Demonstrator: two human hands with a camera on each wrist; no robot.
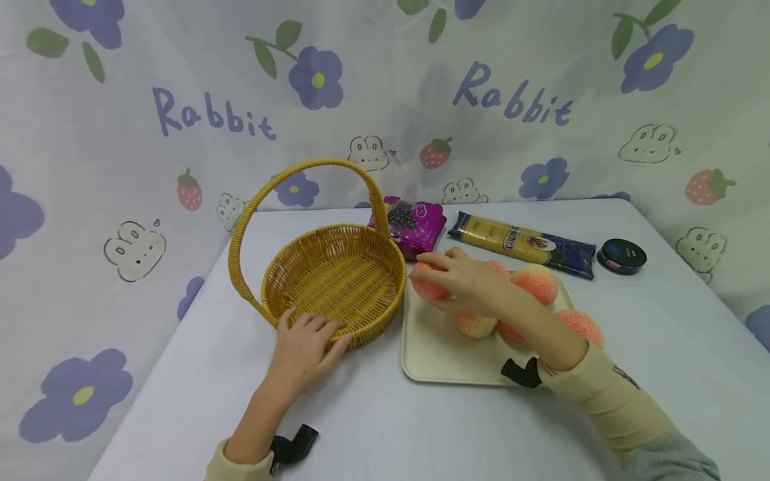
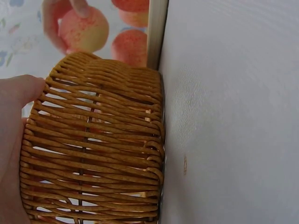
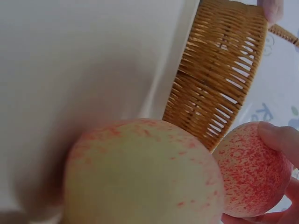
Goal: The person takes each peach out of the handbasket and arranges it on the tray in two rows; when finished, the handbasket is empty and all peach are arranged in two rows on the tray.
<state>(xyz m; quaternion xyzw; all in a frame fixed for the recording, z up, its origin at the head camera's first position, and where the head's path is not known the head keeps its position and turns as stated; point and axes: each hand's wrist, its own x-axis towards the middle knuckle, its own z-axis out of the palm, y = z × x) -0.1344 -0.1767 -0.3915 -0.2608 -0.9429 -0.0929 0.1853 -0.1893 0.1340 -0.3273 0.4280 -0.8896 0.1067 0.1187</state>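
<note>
My right hand (image 1: 472, 284) grips a red-speckled peach (image 1: 428, 281) between thumb and fingers, over the left part of a cream tray (image 1: 442, 363). In the right wrist view that peach (image 3: 254, 172) is raised beside the basket wall. Several more peaches lie on the tray, among them a pale one (image 1: 475, 326) below the hand; the forearm partly hides others. To the left stands a round wicker basket (image 1: 343, 287) with a tall handle, nothing inside it. My left hand (image 1: 305, 357) holds its near rim, fingers over the edge and thumb (image 2: 30, 88) at the rim.
Behind the basket lies a purple packet (image 1: 412, 224) with dark grapes printed on it. A yellow and blue pasta packet (image 1: 523, 244) lies behind the tray, with a round black tin (image 1: 622, 256) to its right. A printed cloth (image 1: 385, 93) hangs behind the white table (image 1: 373, 421).
</note>
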